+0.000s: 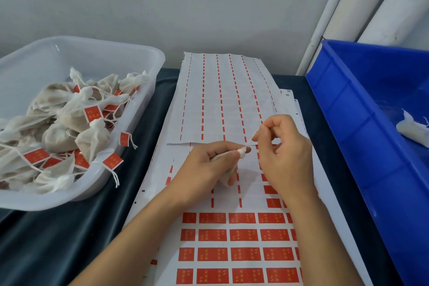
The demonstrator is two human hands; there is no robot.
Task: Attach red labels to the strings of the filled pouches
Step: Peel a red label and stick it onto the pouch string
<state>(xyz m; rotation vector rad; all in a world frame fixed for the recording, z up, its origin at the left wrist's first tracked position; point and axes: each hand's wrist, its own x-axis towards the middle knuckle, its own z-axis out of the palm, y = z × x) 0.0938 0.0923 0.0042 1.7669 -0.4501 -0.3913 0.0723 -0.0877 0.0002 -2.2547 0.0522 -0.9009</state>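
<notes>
My left hand grips a small white filled pouch over the label sheets, its gathered neck poking out past my fingers. My right hand pinches the pouch's thin white string just right of the neck and holds it taut. Beneath my hands lies a sheet of red labels; its upper rows are peeled off and full rows remain near me. Most of the pouch is hidden inside my left hand.
A clear plastic tub at left holds several pouches carrying red labels. A blue bin at right holds a white pouch. A used label sheet lies farther back on the dark cloth. White pipes stand at the wall.
</notes>
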